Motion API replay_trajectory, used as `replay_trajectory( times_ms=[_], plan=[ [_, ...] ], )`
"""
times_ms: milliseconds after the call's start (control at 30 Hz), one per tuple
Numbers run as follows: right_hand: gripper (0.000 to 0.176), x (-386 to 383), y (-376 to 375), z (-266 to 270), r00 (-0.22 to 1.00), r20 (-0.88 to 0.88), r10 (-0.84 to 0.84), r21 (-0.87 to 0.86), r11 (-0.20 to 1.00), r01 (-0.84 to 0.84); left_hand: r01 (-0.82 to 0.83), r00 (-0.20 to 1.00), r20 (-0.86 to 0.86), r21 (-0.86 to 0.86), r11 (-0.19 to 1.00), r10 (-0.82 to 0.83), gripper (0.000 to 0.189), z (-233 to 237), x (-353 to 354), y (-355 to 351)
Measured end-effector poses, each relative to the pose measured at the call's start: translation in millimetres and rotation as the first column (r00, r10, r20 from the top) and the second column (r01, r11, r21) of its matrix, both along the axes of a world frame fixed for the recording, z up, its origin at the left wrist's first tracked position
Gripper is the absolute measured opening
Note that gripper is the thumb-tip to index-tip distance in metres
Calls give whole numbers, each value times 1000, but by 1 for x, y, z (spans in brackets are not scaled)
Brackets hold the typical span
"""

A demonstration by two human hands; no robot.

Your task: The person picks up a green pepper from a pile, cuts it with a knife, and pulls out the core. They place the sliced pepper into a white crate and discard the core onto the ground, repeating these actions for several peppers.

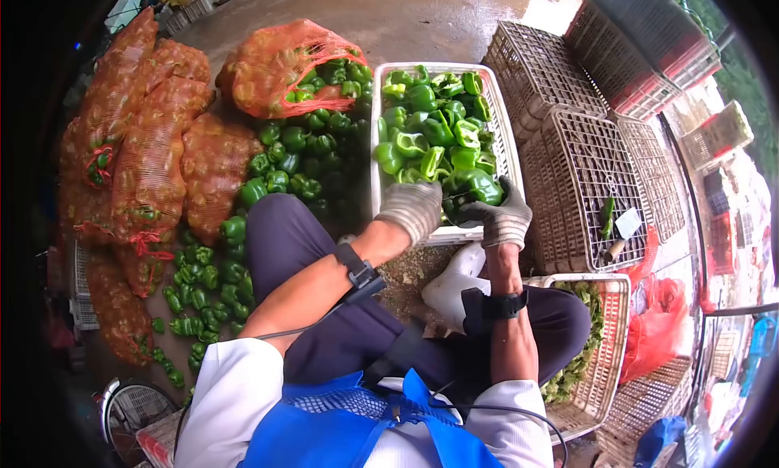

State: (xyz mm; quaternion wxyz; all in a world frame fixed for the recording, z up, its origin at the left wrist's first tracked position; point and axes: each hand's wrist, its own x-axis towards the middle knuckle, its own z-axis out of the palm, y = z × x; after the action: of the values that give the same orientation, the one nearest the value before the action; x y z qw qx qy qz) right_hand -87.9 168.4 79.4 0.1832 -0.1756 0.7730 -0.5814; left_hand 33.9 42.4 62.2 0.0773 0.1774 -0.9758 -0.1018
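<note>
Both hands wear grey-striped work gloves and meet over the near end of a white plastic crate [376, 172]. My right hand [505, 216] is closed around a whole green bell pepper [477, 187], fingers along its right side. Close on its left, my left hand [414, 211] is closed in a fist; I cannot tell what it holds. A dark shape shows between the hands, just below the pepper. Green bell peppers [422, 99] fill the crate, several cut open with pale insides showing.
Left of the crate lie loose peppers [296, 139] and a torn-open red mesh sack [256, 70]. Full mesh sacks [150, 155] stand further left. Stacked crates [560, 184] rise on the right, one topped by a long green pepper [608, 216]. A crate of green scraps [621, 306] sits by my right knee.
</note>
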Motion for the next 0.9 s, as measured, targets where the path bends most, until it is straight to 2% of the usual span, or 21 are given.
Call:
replay_trajectory(
  times_ms=[100,200,300,333,400,433,467,533,600,633,667,733,767,800,867,900],
  plan=[
    [92,-8,2,-8,968,244,60,-228,974,-3,-26,998,-53,-74,997,22,15,3,0,-2],
    [88,-15,3,-15,925,356,136,-291,956,-29,23,994,-109,-47,999,-28,16,-5,-2,-11],
    [85,-10,7,-14,801,517,301,-524,851,18,72,973,-219,-13,997,-73,22,-14,0,-17],
    [83,-9,7,-12,772,512,376,-577,817,-15,96,961,-260,6,995,-91,23,-15,1,-19],
    [79,-9,7,-6,707,484,516,-677,732,-70,64,977,-203,-14,998,-66,26,-19,-1,-20],
    [74,-6,10,-4,824,379,420,-588,797,-136,61,976,-208,-9,998,-62,27,-18,0,-19],
    [71,-6,11,-2,865,254,432,-524,814,-252,55,975,-213,-7,998,-56,27,-16,0,-20],
    [62,-6,15,-2,879,25,476,-386,816,-431,111,973,-201,-41,993,-117,23,-12,-2,-25],
    [52,-7,16,-9,836,-181,517,-269,792,-548,170,968,-181,-49,984,-176,18,9,-2,-24],
    [49,-25,13,-50,713,-457,532,-44,787,-616,258,888,-442,244,935,-129,19,11,-3,-20],
    [49,-13,13,-45,778,-323,540,-168,776,-608,243,899,-415,203,949,-141,19,5,-5,-25],
    [47,-3,5,-39,824,-150,547,-302,768,-564,216,921,-355,124,968,-160,20,-26,-13,-38],
    [47,0,1,-37,837,-76,542,-353,771,-531,291,933,-263,159,943,-244,17,-42,-17,-47],
    [49,1,-2,-37,839,-95,536,-340,774,-533,278,952,-151,70,958,-265,16,-56,-23,-55],
    [54,-2,-6,-42,849,-102,519,-336,785,-520,270,962,80,-114,956,-262,14,-54,-30,-64],
    [56,-5,-7,-44,858,-86,506,-341,794,-503,219,963,173,-59,974,-206,12,-52,-33,-69]
  ],
)
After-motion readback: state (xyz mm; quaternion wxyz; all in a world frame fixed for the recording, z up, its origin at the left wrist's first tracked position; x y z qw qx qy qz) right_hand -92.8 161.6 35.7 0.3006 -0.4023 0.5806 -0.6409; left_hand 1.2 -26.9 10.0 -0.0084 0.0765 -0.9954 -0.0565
